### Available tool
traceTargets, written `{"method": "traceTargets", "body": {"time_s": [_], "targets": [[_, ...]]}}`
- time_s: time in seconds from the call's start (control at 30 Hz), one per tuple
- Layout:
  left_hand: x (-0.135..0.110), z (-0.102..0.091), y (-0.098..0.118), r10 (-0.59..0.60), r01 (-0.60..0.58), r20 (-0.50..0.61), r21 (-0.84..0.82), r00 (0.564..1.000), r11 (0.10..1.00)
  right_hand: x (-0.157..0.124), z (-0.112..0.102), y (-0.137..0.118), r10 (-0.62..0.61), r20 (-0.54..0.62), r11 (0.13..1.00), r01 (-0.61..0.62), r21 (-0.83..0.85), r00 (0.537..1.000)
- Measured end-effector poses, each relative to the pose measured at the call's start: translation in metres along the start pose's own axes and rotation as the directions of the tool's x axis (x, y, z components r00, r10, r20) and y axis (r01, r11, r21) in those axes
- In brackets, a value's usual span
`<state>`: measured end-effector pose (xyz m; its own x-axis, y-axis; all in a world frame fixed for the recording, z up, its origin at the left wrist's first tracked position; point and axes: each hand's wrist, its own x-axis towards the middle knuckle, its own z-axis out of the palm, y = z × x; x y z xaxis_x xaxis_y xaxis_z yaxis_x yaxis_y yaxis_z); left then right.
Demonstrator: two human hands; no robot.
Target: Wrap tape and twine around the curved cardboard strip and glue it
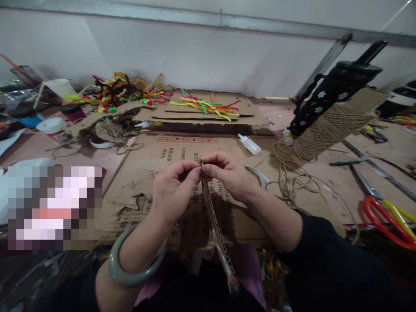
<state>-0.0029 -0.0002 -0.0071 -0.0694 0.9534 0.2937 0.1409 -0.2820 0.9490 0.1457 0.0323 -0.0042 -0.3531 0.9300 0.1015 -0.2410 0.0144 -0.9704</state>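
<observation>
My left hand (177, 186) and my right hand (229, 175) meet over the middle of the printed cardboard sheet (130, 173). Between their thumbs and fingertips they pinch the far end of a narrow corrugated cardboard strip (212, 216). The strip runs down toward my body, its fluted edge showing and a whitish streak along its lower part. My fingers hide most of the pinched tip. A small white squeeze bottle (249, 144) lies beyond my right hand, and a partly covered white ring (258, 174) is just beside that hand.
Jute twine (328, 130) on a cone stands at right by a black flowered umbrella (325, 95); loose twine (292, 182) trails below. Scissors (386, 212) lie at the right edge. Pipe cleaners (208, 106) rest on cardboard at the back. Paint jars (52, 128) stand left.
</observation>
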Motion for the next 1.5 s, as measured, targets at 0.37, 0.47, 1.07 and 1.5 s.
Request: {"method": "traceTargets", "body": {"time_s": [0.37, 0.47, 1.07, 1.5], "targets": [[0.0, 0.002, 0.004, -0.017, 0.017, 0.005, -0.014, 1.0, 1.0, -0.001, 0.001, 0.0, -0.017, 0.022, 1.0, 0.017, -0.026, 1.0], [0.001, 0.002, 0.004, -0.05, 0.05, 0.001, -0.025, 0.999, 0.998, -0.001, 0.0, 0.001, -0.021, 0.035, 0.999, 0.022, -0.028, 0.999], [0.002, 0.004, 0.007, -0.15, 0.148, -0.015, -0.078, 0.989, 0.986, 0.0, 0.0, 0.003, 0.028, 0.046, 0.999, -0.03, 0.041, 0.999], [0.014, 0.006, -0.01, -0.162, 0.163, 0.022, -0.216, 0.986, 0.963, 0.004, -0.003, 0.003, -0.041, -0.076, 0.996, 0.035, -0.08, 0.996]]}}
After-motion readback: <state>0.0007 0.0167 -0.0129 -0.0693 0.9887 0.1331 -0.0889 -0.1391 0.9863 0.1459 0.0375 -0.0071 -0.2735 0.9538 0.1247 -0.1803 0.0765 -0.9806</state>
